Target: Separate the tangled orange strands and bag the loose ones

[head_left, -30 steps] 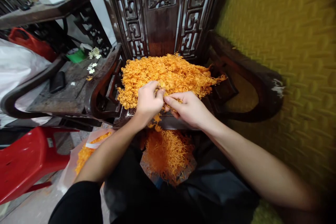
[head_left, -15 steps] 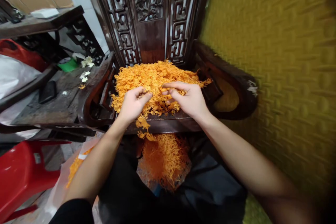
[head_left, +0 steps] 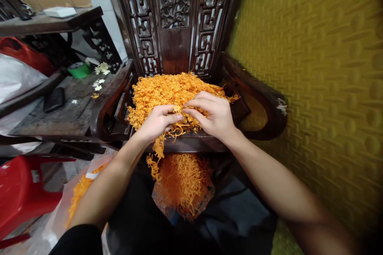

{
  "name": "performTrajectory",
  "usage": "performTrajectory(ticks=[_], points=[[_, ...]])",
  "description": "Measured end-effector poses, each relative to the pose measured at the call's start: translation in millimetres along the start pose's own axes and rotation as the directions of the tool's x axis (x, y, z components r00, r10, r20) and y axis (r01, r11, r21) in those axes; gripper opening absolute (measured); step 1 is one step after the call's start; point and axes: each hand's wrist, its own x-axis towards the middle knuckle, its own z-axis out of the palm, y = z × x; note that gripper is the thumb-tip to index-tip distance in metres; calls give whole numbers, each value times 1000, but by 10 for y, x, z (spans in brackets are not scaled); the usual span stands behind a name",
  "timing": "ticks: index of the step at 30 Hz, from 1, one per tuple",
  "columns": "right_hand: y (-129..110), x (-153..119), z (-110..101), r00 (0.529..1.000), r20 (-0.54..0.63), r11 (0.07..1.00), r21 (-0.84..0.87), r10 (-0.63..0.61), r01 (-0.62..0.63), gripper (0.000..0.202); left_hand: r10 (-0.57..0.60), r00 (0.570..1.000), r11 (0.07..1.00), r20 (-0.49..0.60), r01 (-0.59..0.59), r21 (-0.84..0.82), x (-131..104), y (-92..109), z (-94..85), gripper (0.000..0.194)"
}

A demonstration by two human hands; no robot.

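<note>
Orange strand (head_left: pixel 159 146) is pinched by fingers of left hand (head_left: pixel 157 122), hung at front of carved chair (head_left: pixel 176 46); right hand (head_left: pixel 217 115) is held close, finger grip can't be told. Orange heap (head_left: pixel 167 87) is piled on chair, flanked by yellow textured wall (head_left: pixel 314 48).

Pretty sure this is somebody's home, likely a sitting room doubling as a work corner. That dark wooden armchair (head_left: pixel 194 143) with the fancy carved back (head_left: pixel 176 44) is total parlour furniture, and there's a dark side table (head_left: pixel 68 24) nearby. But the orange stringy pieces (head_left: pixel 167 87) heaped on the seat and the red plastic chair (head_left: pixel 20 187) feel makeshift.
</note>
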Motion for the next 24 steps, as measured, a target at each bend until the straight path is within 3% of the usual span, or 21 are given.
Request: performTrajectory(ticks=[3,5,6,7,9,10,12,15,19,21,24], points=[[-8,28,59,965,-220,987,98,145,-126,18,24,999,999,34,-25,26,-59,80,43,40],[106,84,-2,871,-376,939,251,317,-234,24,-20,998,997,65,15,81,-105,86,60,40],[187,114,-63,798,-440,898,341,413,-277,29,-60,996,992,70,51,118,-126,72,64,39],[271,139,-134,734,-470,855,421,491,-302,35,-96,993,985,69,85,151,-144,52,63,37],[392,153,-268,672,-459,786,531,581,-316,39,-102,994,978,32,95,187,-163,11,54,35],[409,139,-315,685,-406,755,566,605,-330,39,-75,997,977,5,72,202,-164,-2,47,35],[341,80,-351,771,-225,723,569,596,-392,39,-4,1000,967,-25,10,256,-156,-8,38,33],[90,-18,-299,893,64,825,359,446,-437,38,52,998,922,-21,-40,384,-145,5,46,29],[-119,-95,-135,951,231,977,19,205,-215,24,61,997,864,-52,-27,504,-142,-7,73,25],[-103,-109,-77,965,215,989,-43,151,-145,16,60,996,840,-63,-16,543,-130,-36,68,25],[27,-71,-129,975,-78,978,-7,208,-209,25,15,996,806,-93,43,591,-91,-124,19,20]])
